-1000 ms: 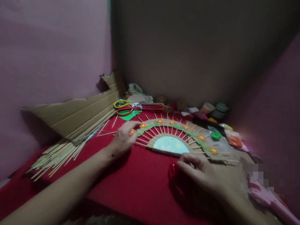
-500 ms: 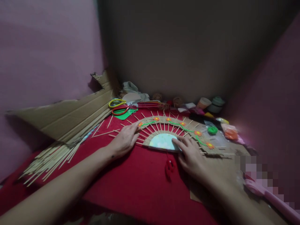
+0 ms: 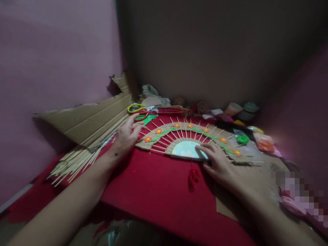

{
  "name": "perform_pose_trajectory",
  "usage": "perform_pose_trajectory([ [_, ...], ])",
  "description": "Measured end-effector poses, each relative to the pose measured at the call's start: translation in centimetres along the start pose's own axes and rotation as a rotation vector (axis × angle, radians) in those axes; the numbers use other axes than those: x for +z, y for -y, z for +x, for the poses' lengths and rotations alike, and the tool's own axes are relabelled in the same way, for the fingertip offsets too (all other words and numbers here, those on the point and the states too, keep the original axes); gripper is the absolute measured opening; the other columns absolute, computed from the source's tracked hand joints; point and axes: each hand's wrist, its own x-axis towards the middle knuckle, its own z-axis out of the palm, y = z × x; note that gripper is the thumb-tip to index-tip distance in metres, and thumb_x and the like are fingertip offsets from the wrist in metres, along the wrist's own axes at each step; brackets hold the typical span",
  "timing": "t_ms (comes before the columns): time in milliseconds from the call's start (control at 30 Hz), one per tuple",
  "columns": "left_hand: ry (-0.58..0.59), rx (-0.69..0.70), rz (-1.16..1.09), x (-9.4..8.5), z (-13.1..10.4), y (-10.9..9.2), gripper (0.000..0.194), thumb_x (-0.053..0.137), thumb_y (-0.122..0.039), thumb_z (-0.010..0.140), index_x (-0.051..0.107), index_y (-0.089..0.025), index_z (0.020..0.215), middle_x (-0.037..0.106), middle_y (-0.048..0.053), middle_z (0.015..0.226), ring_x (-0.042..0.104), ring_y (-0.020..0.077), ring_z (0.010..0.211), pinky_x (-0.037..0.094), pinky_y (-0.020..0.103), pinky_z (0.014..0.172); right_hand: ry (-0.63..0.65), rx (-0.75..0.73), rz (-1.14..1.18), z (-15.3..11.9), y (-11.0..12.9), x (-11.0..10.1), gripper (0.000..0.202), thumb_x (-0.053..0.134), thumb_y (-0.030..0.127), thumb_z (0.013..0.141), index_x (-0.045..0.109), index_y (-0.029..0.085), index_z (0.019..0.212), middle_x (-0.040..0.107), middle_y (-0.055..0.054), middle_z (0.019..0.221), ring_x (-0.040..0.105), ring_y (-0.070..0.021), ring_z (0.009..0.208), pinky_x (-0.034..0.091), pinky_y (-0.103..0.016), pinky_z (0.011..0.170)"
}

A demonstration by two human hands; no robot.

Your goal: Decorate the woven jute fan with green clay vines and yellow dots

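A half-round fan of thin sticks and woven twine [image 3: 166, 134] lies on the red cloth [image 3: 159, 184]. Orange flowers and green wavy strips decorate its outer band, and a pale blue half-disc [image 3: 187, 149] fills its centre. Below hangs a red tassel [image 3: 193, 178]. My right hand [image 3: 217, 160] rests with its fingers spread on the half-disc's right end. Beyond the fan's left end, my left hand [image 3: 128, 133] has its fingers apart, near the red-handled scissors [image 3: 140, 115] and green paper [image 3: 149, 119]; nothing shows in its grasp.
Loose sticks [image 3: 74, 164] and folded cardboard [image 3: 89, 119] lie at the left. Yarn balls [image 3: 201, 107], a cup [image 3: 233, 109] and bags of green [image 3: 242, 138] and orange material [image 3: 265, 145] stand behind and right. A cardboard sheet [image 3: 230, 201] lies under my right forearm.
My left hand has moved off the fan's left end, up and left toward the scissors, uncovering a flower there. My right hand stays on the half-disc. The whole view has shifted slightly.
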Motion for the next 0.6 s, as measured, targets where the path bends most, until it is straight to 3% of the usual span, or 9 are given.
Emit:
perform_pose_trajectory([
  [267,0.060,0.022,-0.004,-0.5,-0.9,-0.9,0.042,0.049,-0.028,0.087,0.049,-0.012,0.126,0.067,0.002,0.070,0.067,0.0174,0.074,0.053,0.031,0.072,-0.024,0.002,-0.022,-0.4,-0.1,0.5,0.055,0.044,0.003,0.069,0.059,0.023,0.118,0.055,-0.011,0.117,0.051,-0.0278,0.107,0.045,-0.049,0.090],
  [433,0.119,0.016,0.014,0.2,-1.6,-0.8,0.041,0.051,-0.031,0.087,0.052,-0.013,0.123,0.059,-0.002,0.058,0.059,0.0130,0.055,0.050,0.026,0.058,-0.086,-0.057,0.015,-0.5,2.2,-0.6,0.049,0.043,0.002,0.070,0.058,0.018,0.115,0.054,-0.013,0.114,0.047,-0.0273,0.106,0.043,-0.048,0.089],
  [600,0.139,0.026,0.076,0.6,-1.8,-0.7,0.038,0.050,-0.034,0.088,0.055,-0.017,0.122,0.060,-0.002,0.062,0.057,0.0120,0.054,0.050,0.025,0.056,0.171,-0.129,0.057,-0.8,5.5,-2.1,0.034,0.053,0.014,0.074,0.062,0.020,0.105,0.056,-0.008,0.092,0.049,-0.0224,0.085,0.041,-0.040,0.077],
])
